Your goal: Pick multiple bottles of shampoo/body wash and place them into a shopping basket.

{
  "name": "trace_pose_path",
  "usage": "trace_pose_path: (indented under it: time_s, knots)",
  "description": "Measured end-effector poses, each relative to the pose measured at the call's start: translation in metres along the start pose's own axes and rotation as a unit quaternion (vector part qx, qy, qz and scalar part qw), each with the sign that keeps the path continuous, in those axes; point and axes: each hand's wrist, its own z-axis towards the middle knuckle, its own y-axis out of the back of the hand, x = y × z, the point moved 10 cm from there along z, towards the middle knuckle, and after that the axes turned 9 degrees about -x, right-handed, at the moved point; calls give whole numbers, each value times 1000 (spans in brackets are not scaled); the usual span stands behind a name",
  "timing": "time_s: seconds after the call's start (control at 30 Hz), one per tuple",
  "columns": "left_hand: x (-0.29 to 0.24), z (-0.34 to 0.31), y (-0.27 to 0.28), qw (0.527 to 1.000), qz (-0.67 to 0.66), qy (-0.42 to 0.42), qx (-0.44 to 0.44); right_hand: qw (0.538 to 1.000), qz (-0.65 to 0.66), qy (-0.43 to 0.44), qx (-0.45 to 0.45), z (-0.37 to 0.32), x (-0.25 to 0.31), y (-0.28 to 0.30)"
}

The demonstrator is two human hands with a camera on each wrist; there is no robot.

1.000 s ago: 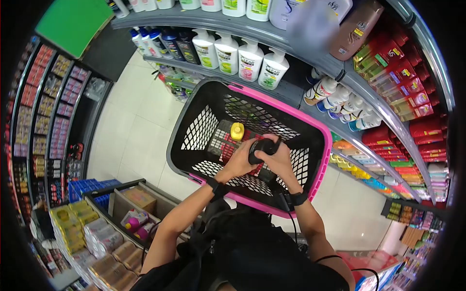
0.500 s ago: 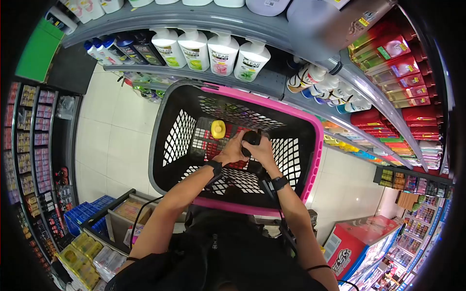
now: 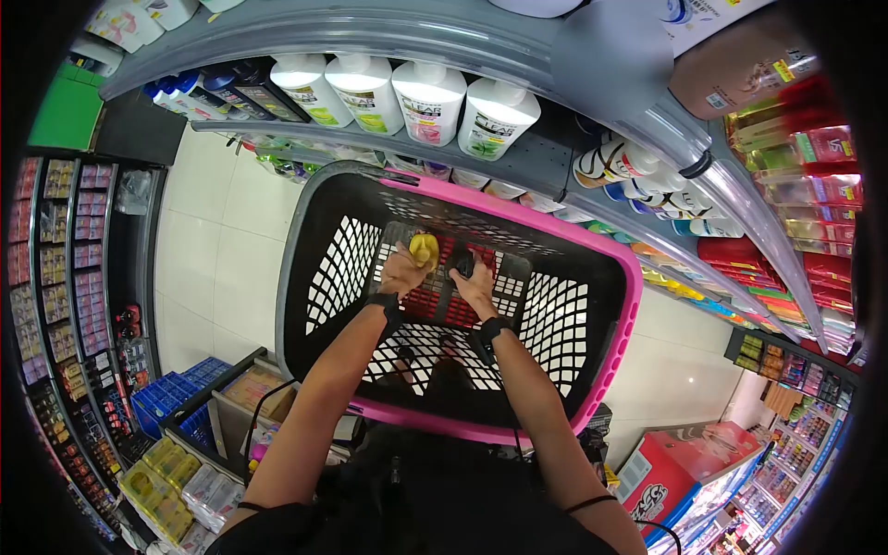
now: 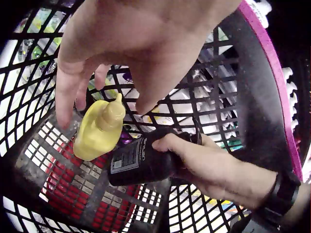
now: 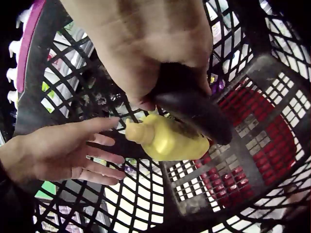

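Inside a deep black shopping basket with a pink rim point(image 3: 618, 342), both hands reach down. My right hand point(image 3: 478, 289) grips a black bottle point(image 4: 141, 162) with pale label print, its thumb lying along the bottle. Beside it stands a yellow pump bottle point(image 4: 99, 133) on the basket's grid floor. My left hand point(image 3: 404, 272) is at the yellow bottle, fingers spread and extended around its top. In the right wrist view the left hand point(image 5: 63, 150) shows a gap between its fingertips and the yellow bottle's nozzle. The black bottle's upper part is hidden in the right palm.
Shelves of white pump bottles point(image 3: 427, 102) run close along the basket's far side. Red bottles point(image 3: 828, 245) fill the shelves to the right. A red box point(image 3: 689, 462) stands at the lower right, and stacked yellow packs point(image 3: 157, 486) sit at the lower left.
My left hand has left the black bottle and moved left to the yellow bottle. The right hand still holds the black bottle, now lower and slightly left in the basket.
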Motion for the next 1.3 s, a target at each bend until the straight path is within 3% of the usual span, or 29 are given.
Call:
trace_pose_path:
  time_s: [0.03, 0.17, 0.23, 0.43, 0.5, 0.57, 0.7, 0.77, 0.83, 0.9, 0.97, 1.03, 1.07, 1.1, 1.17, 1.27, 1.3]
  knots:
    - [9, 6, 3, 997, -45, 52, -21, 1000, 1, -1, 0, 6, -8, -8]
    - [14, 53, -34, 998, 23, -30, -43, 1000, 14, -19, 1, 21, -22, -34]
    - [-3, 37, -20, 998, -6, -38, -51, 999, 19, -37, 6, 26, -28, -47]
    - [6, 56, -53, 991, -56, -114, -41, 999, 34, 22, -7, 32, -35, -67]
    - [8, 55, -51, 993, -75, -88, -20, 999, 28, 39, -12, 28, -34, -69]
    - [1, 51, -49, 994, 17, -107, 10, 998, 20, 55, -20, 27, -32, -67]
    - [-15, 33, -32, 997, 46, -51, 37, 998, 24, -7, 66, 25, -36, -72]
    - [-23, 22, -22, 997, 47, -62, 4, 994, 14, -39, 101, 21, -38, -72]
    - [-9, 20, -28, 999, 21, -3, 35, 989, -8, -76, 130, 16, -44, -76]
    - [-4, 17, -34, 997, -36, -56, 26, 990, 11, -55, 126, 8, -40, -68]
    - [-19, -8, -4, 998, -34, -47, 25, 993, 31, -32, 114, 5, -41, -62]
    - [-25, -28, 15, 998, -22, -22, 57, 996, -45, 48, 62, 1, -18, -41]
    - [-23, -29, 19, 998, -13, -31, 44, 992, -7, -31, 120, -9, -21, -29]
    - [-22, -34, 25, 999, -4, -39, 30, 993, -2, -26, 112, -12, -12, -18]
    - [-25, -44, 34, 996, -1, -83, 22, 992, -69, 21, 107, -19, 0, 4]
    - [-47, -69, 52, 989, 15, -145, 26, 990, -43, 59, 117, -38, 19, 46]
    - [-51, -84, 51, 970, 78, -230, 8, 985, -41, 77, 146, -51, 28, 55]
